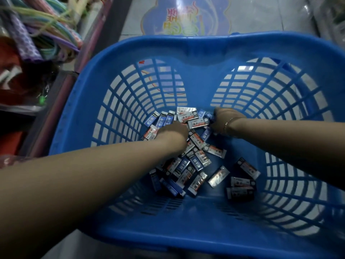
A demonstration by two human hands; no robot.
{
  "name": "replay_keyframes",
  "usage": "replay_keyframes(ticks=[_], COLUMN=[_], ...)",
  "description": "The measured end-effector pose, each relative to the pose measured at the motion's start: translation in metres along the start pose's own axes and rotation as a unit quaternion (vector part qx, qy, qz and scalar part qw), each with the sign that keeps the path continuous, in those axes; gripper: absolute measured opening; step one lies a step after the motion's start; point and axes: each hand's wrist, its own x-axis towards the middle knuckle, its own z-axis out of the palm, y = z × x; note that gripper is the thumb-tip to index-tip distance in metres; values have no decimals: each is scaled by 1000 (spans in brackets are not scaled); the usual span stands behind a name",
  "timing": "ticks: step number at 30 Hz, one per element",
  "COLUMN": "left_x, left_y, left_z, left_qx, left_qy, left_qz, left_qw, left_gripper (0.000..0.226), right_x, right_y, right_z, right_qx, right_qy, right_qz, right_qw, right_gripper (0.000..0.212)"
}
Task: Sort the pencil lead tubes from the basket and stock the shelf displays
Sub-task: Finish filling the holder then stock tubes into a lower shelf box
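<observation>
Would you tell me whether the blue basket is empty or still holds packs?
Not empty: the basket holds many packs strewn over its floor, and both hands, left and right, reach among them.

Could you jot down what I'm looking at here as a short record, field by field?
Container: blue plastic basket with slotted walls
Contents: small packets heaped on its floor, some blue, some white with red print
Left hand: down among the packets, on the pile; grip not clear
Right hand: at the far end of the pile, fingers curled into the packets; a bracelet on the wrist
Beside the basket: pastel cords, far left
Floor: pale tiles with a printed sticker
</observation>
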Motion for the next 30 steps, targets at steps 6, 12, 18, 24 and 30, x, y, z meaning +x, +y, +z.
replay_keyframes(ticks=[6,12,18,24,30], left_x=[4,17,19,24,23], left_y=[-5,-16,-40,-52,-51], left_z=[-9,-28,-32,-25,-22], left_qx=[-108,-204,-99,-84,-67], left_qy=[-22,-52,-12,54,86], left_qz=[1,-19,-62,-71,-75], left_qw=[994,977,993,992,991], left_gripper=[20,22,32,38,47], right_x=[-10,-23,-24,-20,-7], right_y=[19,7,-4,-3,3], right_z=[-8,3,15,-2,-16], right_qx=[-88,-100,-313,-331,-209], right_qy=[23,25,14,35,88], right_qz=[-48,-180,-275,-287,-158], right_qw=[995,978,909,898,961], right_gripper=[30,15,52,42,34])
